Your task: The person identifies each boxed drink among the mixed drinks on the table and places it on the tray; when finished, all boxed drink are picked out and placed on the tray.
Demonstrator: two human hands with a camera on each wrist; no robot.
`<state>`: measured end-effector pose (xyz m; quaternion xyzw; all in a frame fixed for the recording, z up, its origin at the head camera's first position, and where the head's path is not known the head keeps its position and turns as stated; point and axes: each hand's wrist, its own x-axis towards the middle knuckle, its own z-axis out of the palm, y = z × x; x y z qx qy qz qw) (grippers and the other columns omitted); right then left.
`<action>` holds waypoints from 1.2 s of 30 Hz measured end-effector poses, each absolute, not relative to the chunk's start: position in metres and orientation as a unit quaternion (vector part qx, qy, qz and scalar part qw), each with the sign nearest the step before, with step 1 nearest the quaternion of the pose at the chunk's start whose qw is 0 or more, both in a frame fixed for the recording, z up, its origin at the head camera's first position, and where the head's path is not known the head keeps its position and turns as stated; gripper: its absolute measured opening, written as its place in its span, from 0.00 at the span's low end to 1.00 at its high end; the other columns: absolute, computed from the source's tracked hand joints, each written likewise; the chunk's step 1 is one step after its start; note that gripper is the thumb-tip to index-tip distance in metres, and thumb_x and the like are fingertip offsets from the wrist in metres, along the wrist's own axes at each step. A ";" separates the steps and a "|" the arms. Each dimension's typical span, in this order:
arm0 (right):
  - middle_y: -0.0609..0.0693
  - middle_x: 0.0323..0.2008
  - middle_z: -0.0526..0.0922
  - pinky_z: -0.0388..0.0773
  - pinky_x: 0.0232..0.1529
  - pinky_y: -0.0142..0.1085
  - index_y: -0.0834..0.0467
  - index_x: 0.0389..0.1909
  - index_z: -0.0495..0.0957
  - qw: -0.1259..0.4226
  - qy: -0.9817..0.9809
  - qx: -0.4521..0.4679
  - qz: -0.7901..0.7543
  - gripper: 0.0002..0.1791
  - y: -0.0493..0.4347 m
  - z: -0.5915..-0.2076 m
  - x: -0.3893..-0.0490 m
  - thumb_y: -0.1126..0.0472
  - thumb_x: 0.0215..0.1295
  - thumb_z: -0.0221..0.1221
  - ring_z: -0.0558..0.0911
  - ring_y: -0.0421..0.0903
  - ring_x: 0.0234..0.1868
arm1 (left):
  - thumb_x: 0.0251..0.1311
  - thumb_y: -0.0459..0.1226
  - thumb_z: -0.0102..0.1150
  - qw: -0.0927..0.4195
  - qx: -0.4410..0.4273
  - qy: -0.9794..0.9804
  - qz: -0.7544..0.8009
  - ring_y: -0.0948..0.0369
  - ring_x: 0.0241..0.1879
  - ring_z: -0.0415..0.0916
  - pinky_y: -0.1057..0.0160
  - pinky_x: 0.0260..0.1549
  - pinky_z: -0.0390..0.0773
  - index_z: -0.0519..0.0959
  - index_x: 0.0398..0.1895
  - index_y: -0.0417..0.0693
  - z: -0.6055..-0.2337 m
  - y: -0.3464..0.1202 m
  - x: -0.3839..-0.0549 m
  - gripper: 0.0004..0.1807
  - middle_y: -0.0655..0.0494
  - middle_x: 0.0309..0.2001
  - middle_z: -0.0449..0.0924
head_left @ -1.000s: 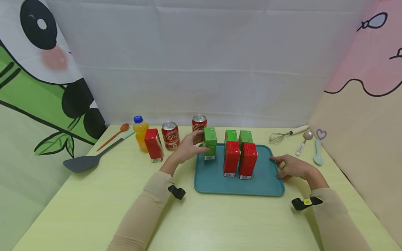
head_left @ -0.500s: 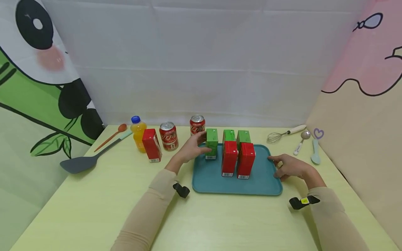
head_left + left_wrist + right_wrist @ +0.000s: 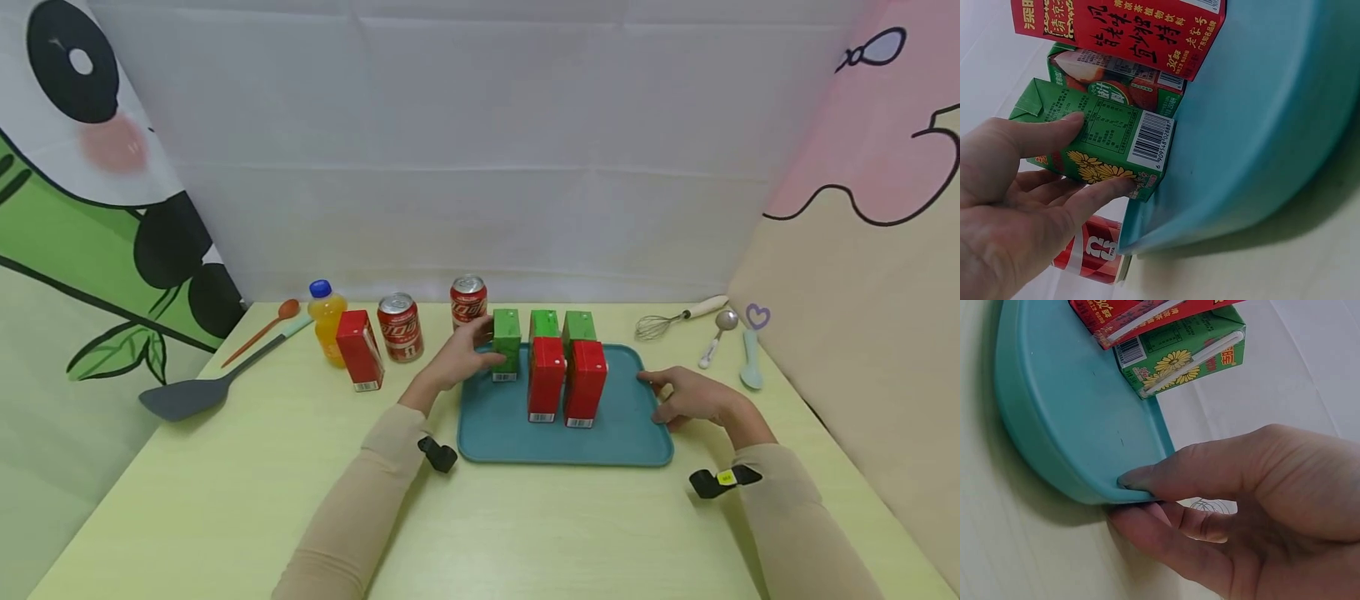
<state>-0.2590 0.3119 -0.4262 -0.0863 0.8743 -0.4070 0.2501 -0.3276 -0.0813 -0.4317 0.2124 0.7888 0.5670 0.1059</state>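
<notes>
My left hand (image 3: 460, 357) grips a green drink carton (image 3: 506, 346) between thumb and fingers. It stands upright at the back left of a blue-green tray (image 3: 495, 437); the left wrist view shows its barcode end low, by the tray floor. Two more green cartons (image 3: 580, 327) stand to its right, partly hidden behind two red drink cartons (image 3: 585, 383). On the opposite side, my right hand (image 3: 697, 395) pinches the tray's right rim, thumb on the inside and fingers outside in the right wrist view.
Left of the tray stand a red carton (image 3: 360, 350), an orange drink bottle (image 3: 327, 325) and a soda can (image 3: 401, 327). Another can (image 3: 468, 300) is behind my left hand. A spatula (image 3: 195, 396) and red spoon (image 3: 262, 332) lie far left; a whisk (image 3: 678, 319) and spoons (image 3: 752, 360) lie right.
The green carton in my left hand has shifted slightly right on the tray, nearer the other green cartons. My right hand stays on the rim. The head view has turned a little.
</notes>
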 end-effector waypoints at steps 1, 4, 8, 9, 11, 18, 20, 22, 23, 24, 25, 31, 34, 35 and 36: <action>0.63 0.50 0.67 0.85 0.39 0.43 0.71 0.74 0.56 0.250 0.875 -0.086 -0.406 0.46 0.311 -0.426 -0.260 0.73 0.54 0.65 0.80 0.50 0.37 | 0.62 0.28 0.66 0.108 0.210 0.789 0.568 0.45 0.72 0.59 0.48 0.67 0.65 0.51 0.78 0.37 -0.432 -0.081 -0.327 0.45 0.39 0.73 0.61; 0.63 0.50 0.67 0.85 0.39 0.43 0.71 0.74 0.56 0.251 0.876 -0.084 -0.403 0.45 0.310 -0.426 -0.261 0.73 0.55 0.66 0.80 0.50 0.37 | 0.62 0.29 0.66 0.110 0.206 0.788 0.569 0.46 0.72 0.58 0.48 0.67 0.65 0.51 0.78 0.38 -0.432 -0.082 -0.327 0.45 0.39 0.73 0.60; 0.63 0.51 0.67 0.85 0.39 0.42 0.71 0.74 0.56 0.252 0.878 -0.083 -0.398 0.45 0.309 -0.426 -0.261 0.73 0.55 0.65 0.80 0.50 0.37 | 0.62 0.29 0.65 0.111 0.208 0.790 0.566 0.45 0.73 0.57 0.47 0.67 0.65 0.50 0.78 0.38 -0.433 -0.082 -0.326 0.45 0.39 0.74 0.59; 0.63 0.51 0.67 0.85 0.39 0.42 0.71 0.74 0.56 0.252 0.878 -0.083 -0.398 0.45 0.309 -0.426 -0.261 0.73 0.55 0.65 0.79 0.50 0.37 | 0.63 0.29 0.65 0.112 0.208 0.791 0.565 0.45 0.73 0.57 0.47 0.67 0.65 0.49 0.78 0.38 -0.433 -0.082 -0.326 0.45 0.39 0.74 0.58; 0.64 0.51 0.67 0.85 0.40 0.42 0.71 0.74 0.56 0.252 0.878 -0.083 -0.397 0.45 0.309 -0.426 -0.260 0.73 0.55 0.65 0.79 0.50 0.37 | 0.63 0.29 0.64 0.114 0.209 0.792 0.562 0.45 0.73 0.56 0.47 0.67 0.65 0.48 0.78 0.38 -0.434 -0.082 -0.326 0.46 0.39 0.74 0.58; 0.63 0.51 0.66 0.85 0.40 0.43 0.70 0.74 0.56 0.253 0.876 -0.083 -0.403 0.45 0.311 -0.427 -0.260 0.73 0.56 0.65 0.80 0.50 0.38 | 0.65 0.29 0.63 0.109 0.224 0.791 0.559 0.45 0.74 0.55 0.47 0.67 0.65 0.48 0.79 0.38 -0.437 -0.080 -0.327 0.44 0.40 0.76 0.54; 0.63 0.50 0.66 0.85 0.40 0.43 0.70 0.74 0.55 0.254 0.875 -0.082 -0.405 0.45 0.311 -0.428 -0.261 0.73 0.56 0.65 0.80 0.50 0.38 | 0.65 0.29 0.63 0.108 0.226 0.789 0.561 0.45 0.74 0.54 0.47 0.67 0.65 0.48 0.78 0.38 -0.437 -0.080 -0.327 0.44 0.41 0.76 0.54; 0.63 0.50 0.66 0.85 0.41 0.43 0.70 0.74 0.55 0.255 0.874 -0.083 -0.405 0.46 0.311 -0.428 -0.261 0.73 0.56 0.65 0.80 0.51 0.38 | 0.65 0.29 0.63 0.111 0.225 0.786 0.565 0.45 0.74 0.54 0.47 0.66 0.66 0.48 0.79 0.38 -0.438 -0.080 -0.327 0.44 0.41 0.76 0.54; 0.63 0.50 0.66 0.85 0.41 0.43 0.70 0.74 0.55 0.255 0.874 -0.084 -0.404 0.45 0.312 -0.428 -0.261 0.73 0.56 0.66 0.80 0.51 0.39 | 0.65 0.29 0.63 0.113 0.225 0.785 0.567 0.45 0.74 0.54 0.47 0.66 0.66 0.48 0.79 0.38 -0.438 -0.079 -0.327 0.45 0.41 0.76 0.53; 0.63 0.50 0.66 0.85 0.41 0.43 0.70 0.74 0.56 0.255 0.874 -0.085 -0.404 0.45 0.312 -0.428 -0.261 0.73 0.56 0.66 0.80 0.51 0.39 | 0.65 0.29 0.63 0.115 0.224 0.783 0.569 0.46 0.74 0.53 0.47 0.66 0.67 0.48 0.79 0.39 -0.438 -0.079 -0.327 0.45 0.42 0.77 0.53; 0.63 0.50 0.66 0.85 0.41 0.43 0.70 0.74 0.56 0.254 0.875 -0.085 -0.404 0.45 0.312 -0.428 -0.261 0.73 0.56 0.66 0.79 0.51 0.39 | 0.65 0.29 0.63 0.116 0.225 0.781 0.570 0.46 0.74 0.53 0.47 0.65 0.67 0.47 0.79 0.38 -0.438 -0.079 -0.327 0.45 0.42 0.77 0.53; 0.62 0.49 0.66 0.85 0.40 0.43 0.71 0.74 0.56 0.252 0.875 -0.090 -0.403 0.45 0.313 -0.427 -0.261 0.73 0.55 0.66 0.78 0.51 0.39 | 0.65 0.29 0.62 0.120 0.227 0.778 0.573 0.45 0.75 0.52 0.46 0.66 0.66 0.47 0.79 0.38 -0.435 -0.079 -0.325 0.45 0.41 0.77 0.51; 0.61 0.48 0.66 0.84 0.39 0.42 0.71 0.74 0.56 0.250 0.876 -0.091 -0.401 0.45 0.312 -0.427 -0.261 0.72 0.55 0.66 0.78 0.50 0.38 | 0.65 0.29 0.62 0.122 0.226 0.778 0.573 0.44 0.75 0.52 0.46 0.67 0.64 0.46 0.79 0.38 -0.435 -0.079 -0.326 0.45 0.41 0.77 0.51; 0.61 0.48 0.66 0.84 0.39 0.42 0.71 0.74 0.56 0.250 0.877 -0.091 -0.400 0.45 0.312 -0.426 -0.261 0.72 0.55 0.66 0.78 0.50 0.38 | 0.65 0.29 0.62 0.120 0.227 0.778 0.573 0.45 0.75 0.52 0.46 0.67 0.65 0.47 0.79 0.38 -0.439 -0.079 -0.328 0.45 0.41 0.77 0.51; 0.61 0.48 0.66 0.84 0.39 0.42 0.71 0.74 0.57 0.249 0.878 -0.091 -0.399 0.45 0.312 -0.427 -0.261 0.72 0.55 0.65 0.78 0.50 0.38 | 0.65 0.29 0.63 0.120 0.226 0.779 0.572 0.45 0.75 0.52 0.46 0.67 0.65 0.47 0.79 0.38 -0.439 -0.079 -0.328 0.45 0.41 0.77 0.51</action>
